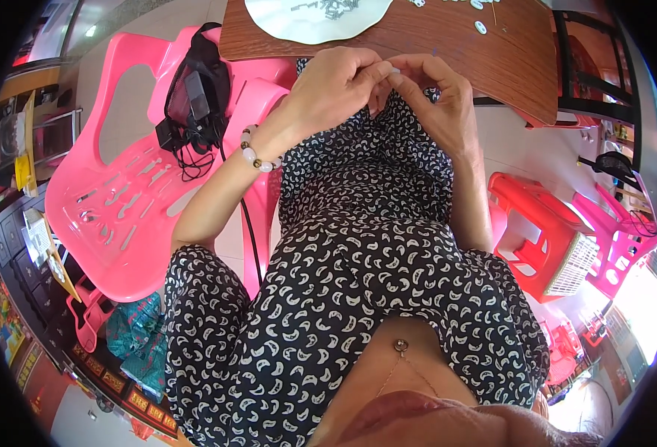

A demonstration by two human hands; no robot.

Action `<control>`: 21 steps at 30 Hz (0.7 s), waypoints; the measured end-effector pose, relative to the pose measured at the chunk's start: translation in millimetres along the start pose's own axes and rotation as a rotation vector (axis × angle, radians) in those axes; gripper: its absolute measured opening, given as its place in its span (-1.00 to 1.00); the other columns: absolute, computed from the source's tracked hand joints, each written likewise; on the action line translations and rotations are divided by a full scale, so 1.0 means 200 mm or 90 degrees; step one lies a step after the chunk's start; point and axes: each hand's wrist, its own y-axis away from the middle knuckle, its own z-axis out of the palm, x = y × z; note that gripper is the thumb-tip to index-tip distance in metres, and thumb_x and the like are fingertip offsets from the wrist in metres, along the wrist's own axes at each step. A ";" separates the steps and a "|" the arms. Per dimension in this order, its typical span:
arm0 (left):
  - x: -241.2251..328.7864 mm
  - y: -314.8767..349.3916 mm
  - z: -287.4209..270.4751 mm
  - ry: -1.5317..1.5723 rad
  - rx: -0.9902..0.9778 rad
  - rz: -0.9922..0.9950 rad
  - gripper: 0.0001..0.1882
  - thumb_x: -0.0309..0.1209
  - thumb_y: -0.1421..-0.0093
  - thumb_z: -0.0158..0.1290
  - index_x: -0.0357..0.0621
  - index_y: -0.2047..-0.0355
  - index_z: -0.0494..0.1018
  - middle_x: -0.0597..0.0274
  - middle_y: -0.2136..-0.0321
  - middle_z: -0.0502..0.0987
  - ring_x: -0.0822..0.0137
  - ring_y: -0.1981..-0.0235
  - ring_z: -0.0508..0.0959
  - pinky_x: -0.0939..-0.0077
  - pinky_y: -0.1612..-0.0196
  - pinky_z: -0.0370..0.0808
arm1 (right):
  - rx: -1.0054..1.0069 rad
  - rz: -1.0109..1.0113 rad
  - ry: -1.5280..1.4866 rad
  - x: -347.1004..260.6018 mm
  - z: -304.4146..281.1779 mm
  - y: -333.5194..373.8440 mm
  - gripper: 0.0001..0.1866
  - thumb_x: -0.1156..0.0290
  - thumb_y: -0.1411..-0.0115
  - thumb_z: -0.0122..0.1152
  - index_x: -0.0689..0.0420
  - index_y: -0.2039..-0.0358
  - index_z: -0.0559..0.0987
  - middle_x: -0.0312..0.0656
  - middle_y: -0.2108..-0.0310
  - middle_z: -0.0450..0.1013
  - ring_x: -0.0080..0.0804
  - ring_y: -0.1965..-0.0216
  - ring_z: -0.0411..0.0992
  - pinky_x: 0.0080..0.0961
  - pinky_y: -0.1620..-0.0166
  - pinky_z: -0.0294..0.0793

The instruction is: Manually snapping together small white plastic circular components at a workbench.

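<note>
White piece sits pinched between the fingertips of left hand and right hand, by the table's near edge. Fingers mostly hide it; its long axis and direction cannot be told.

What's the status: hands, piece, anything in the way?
Left hand and right hand pinched together at small whitish piece. Piece mostly hidden. White plate ahead, apart from both hands.
</note>
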 end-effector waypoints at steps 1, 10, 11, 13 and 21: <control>0.02 0.00 0.00 0.000 -0.001 0.000 -0.68 -0.25 -0.32 -0.01 -0.31 0.34 0.54 0.29 0.58 0.51 0.57 0.52 0.41 0.63 0.41 0.39 | 0.001 0.001 0.000 -0.01 -0.01 0.00 -0.78 0.48 -0.14 0.27 0.23 0.19 0.58 -0.21 0.42 0.50 -0.58 0.42 0.48 -0.66 0.30 0.48; 0.04 0.00 0.01 -0.134 0.005 0.065 -0.66 -0.31 -0.29 -0.05 -0.28 0.54 0.51 0.18 0.69 0.54 0.26 0.63 0.55 0.40 0.49 0.42 | -0.022 0.063 -0.012 -0.02 -0.03 0.01 -0.85 0.44 -0.13 0.25 0.27 0.37 0.57 -0.24 0.53 0.53 -0.64 0.50 0.46 -0.68 0.38 0.44; 0.02 -0.01 0.02 -0.098 0.034 0.105 -0.71 -0.33 -0.27 -0.03 -0.28 0.49 0.52 0.16 0.66 0.55 0.26 0.62 0.55 0.40 0.49 0.43 | 0.002 0.081 -0.001 -0.01 -0.02 0.02 -0.85 0.43 -0.13 0.26 0.26 0.37 0.57 -0.27 0.55 0.53 -0.66 0.51 0.45 -0.69 0.38 0.43; -0.01 -0.03 0.01 -0.062 0.061 0.145 -0.75 -0.35 -0.25 -0.01 -0.28 0.44 0.53 0.14 0.63 0.56 0.26 0.61 0.56 0.39 0.49 0.43 | 0.029 0.098 0.010 0.02 -0.02 0.03 -0.85 0.42 -0.13 0.26 0.25 0.38 0.57 -0.30 0.57 0.54 -0.68 0.51 0.45 -0.70 0.39 0.42; -0.11 -0.18 -0.28 -0.334 0.268 0.145 -0.78 -0.31 -0.20 0.07 -0.09 0.19 0.56 0.29 0.48 0.56 0.52 0.53 0.47 0.59 0.45 0.41 | 0.041 0.128 -0.088 0.07 -0.03 0.07 -0.83 0.35 -0.13 0.31 0.19 0.38 0.58 -0.42 0.50 0.48 -0.73 0.43 0.38 -0.70 0.29 0.38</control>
